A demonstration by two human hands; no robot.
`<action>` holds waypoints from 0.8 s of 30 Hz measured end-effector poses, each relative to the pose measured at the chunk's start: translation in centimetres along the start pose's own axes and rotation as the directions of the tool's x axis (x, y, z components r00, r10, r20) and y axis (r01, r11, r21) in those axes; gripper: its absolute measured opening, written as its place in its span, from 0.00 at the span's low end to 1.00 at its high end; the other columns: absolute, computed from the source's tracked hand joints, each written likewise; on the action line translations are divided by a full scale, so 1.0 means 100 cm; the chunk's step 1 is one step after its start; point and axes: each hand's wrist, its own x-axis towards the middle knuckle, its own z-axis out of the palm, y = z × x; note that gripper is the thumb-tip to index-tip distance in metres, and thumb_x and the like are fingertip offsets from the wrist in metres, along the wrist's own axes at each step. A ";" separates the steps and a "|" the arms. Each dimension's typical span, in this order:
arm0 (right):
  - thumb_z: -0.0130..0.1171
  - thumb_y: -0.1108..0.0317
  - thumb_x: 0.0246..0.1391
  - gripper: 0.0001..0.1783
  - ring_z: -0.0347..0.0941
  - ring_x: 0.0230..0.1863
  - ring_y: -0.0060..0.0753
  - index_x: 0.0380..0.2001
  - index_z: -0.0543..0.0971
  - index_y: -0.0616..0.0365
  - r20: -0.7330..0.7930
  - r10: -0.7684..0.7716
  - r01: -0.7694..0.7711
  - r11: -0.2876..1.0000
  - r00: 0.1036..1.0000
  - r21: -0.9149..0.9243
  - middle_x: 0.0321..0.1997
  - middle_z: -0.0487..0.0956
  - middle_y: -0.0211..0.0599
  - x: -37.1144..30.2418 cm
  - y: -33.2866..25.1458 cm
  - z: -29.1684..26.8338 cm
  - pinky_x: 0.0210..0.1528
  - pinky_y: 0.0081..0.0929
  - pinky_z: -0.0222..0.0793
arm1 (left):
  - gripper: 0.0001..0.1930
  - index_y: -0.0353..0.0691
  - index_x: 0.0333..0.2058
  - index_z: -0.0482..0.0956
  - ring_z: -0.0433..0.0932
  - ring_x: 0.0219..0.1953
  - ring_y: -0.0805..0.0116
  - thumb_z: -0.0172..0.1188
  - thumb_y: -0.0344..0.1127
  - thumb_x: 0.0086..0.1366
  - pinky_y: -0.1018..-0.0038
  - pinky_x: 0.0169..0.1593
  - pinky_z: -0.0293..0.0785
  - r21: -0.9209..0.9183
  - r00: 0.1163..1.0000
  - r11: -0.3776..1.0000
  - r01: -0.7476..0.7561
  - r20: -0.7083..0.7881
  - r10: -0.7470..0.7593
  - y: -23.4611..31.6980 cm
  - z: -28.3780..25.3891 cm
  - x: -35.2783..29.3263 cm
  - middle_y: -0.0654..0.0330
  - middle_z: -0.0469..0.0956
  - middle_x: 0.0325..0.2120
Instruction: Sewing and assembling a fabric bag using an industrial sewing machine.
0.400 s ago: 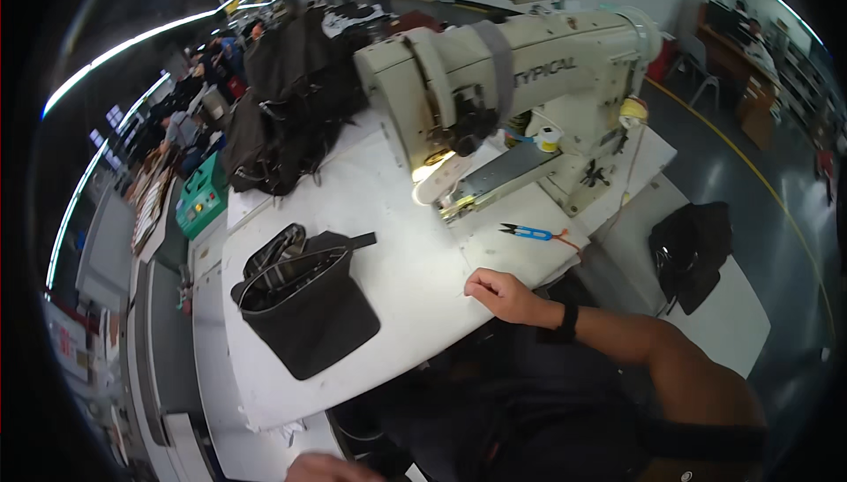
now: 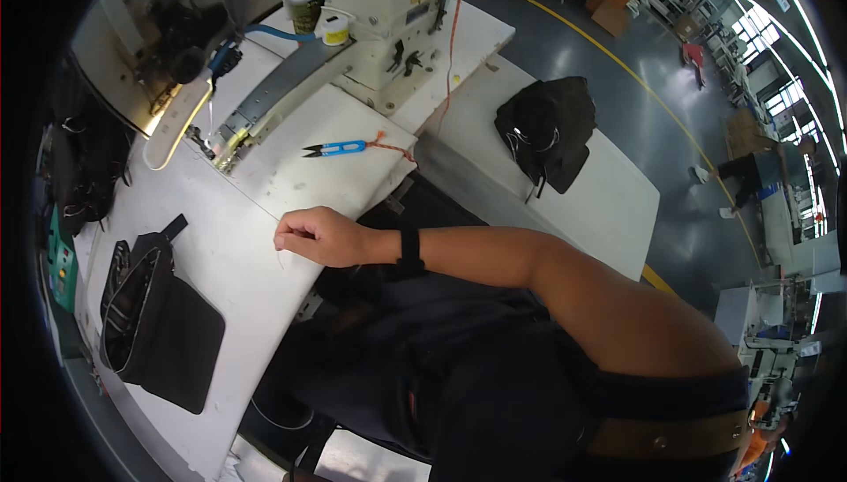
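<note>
Spreading from the left edge to the middle, the white work table [image 2: 234, 292] takes the most room; we see the cream sewing machine [image 2: 363, 7] next, standing at its far side, with a lit lamp by the needle area; then the bare right forearm [image 2: 476, 255], reaching in from the right across dark clothing; then the white side table [image 2: 609, 208], right of the machine.

The dark pouch [image 2: 183, 341] lies on the work table, left of the right hand and well apart from it; we note its zipped mouth gaping toward the left and a short tab [image 2: 174, 228] pointing away from us; a dark, partly shiny fabric piece [image 2: 558, 116] rests on the side table.

The right hand [image 2: 322, 237] is at the near edge of the work table; its fingers are curled in toward the thumb, loosely closed; a fine pale thread [image 2: 281, 259] shows just under the fingertips; we cannot tell whether it is pinched; for the left hand, outside our view, we cannot tell how the fingers stand.

Blue thread snips [image 2: 342, 148] lie beyond the right hand, apart from it, blades leftward, orange cord at the handle end; smaller, we record a black wristband [image 2: 411, 251] and a white spool [image 2: 334, 30] with a yellow label, by the machine.
</note>
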 end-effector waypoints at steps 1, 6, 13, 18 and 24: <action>0.60 0.65 0.66 0.11 0.66 0.27 0.17 0.35 0.81 0.63 -0.019 -0.016 0.016 1.000 1.000 0.013 0.23 0.75 0.26 0.000 -0.002 0.001 0.31 0.24 0.65 | 0.14 0.43 0.21 0.78 0.73 0.21 0.72 0.58 0.35 0.68 0.70 0.40 0.73 -0.019 1.000 1.000 0.021 -0.006 -0.021 -0.003 0.000 -0.003 0.67 0.72 0.17; 0.60 0.66 0.65 0.10 0.67 0.27 0.18 0.35 0.82 0.62 -0.031 0.013 -0.015 0.997 0.999 -0.071 0.24 0.76 0.28 -0.002 -0.009 -0.005 0.32 0.24 0.66 | 0.15 0.43 0.21 0.77 0.71 0.20 0.72 0.57 0.38 0.69 0.68 0.43 0.72 -0.137 0.994 0.985 0.105 -0.022 -0.109 -0.025 -0.003 -0.016 0.67 0.71 0.17; 0.59 0.65 0.65 0.11 0.71 0.30 0.21 0.36 0.83 0.62 -0.064 -0.086 0.082 0.995 0.994 -0.062 0.27 0.80 0.34 0.003 0.000 -0.001 0.36 0.26 0.70 | 0.17 0.43 0.21 0.76 0.69 0.19 0.72 0.55 0.41 0.70 0.65 0.46 0.71 -0.155 0.977 0.964 0.214 0.021 -0.213 -0.021 -0.017 -0.020 0.67 0.71 0.17; 0.60 0.65 0.67 0.11 0.69 0.31 0.15 0.38 0.83 0.63 -0.020 0.028 -0.028 1.000 0.999 -0.003 0.28 0.79 0.28 0.000 0.002 -0.004 0.36 0.21 0.68 | 0.19 0.42 0.21 0.75 0.68 0.19 0.72 0.54 0.44 0.71 0.63 0.49 0.70 -0.142 0.964 0.954 0.265 0.020 -0.264 -0.010 -0.026 -0.022 0.67 0.70 0.17; 0.61 0.64 0.67 0.12 0.66 0.27 0.15 0.36 0.83 0.63 -0.042 0.027 -0.027 1.000 0.999 0.008 0.24 0.77 0.27 0.002 -0.003 -0.002 0.32 0.21 0.66 | 0.21 0.42 0.21 0.74 0.67 0.18 0.72 0.52 0.47 0.72 0.61 0.52 0.69 -0.143 0.945 0.935 0.326 0.060 -0.320 -0.006 -0.027 -0.018 0.67 0.69 0.17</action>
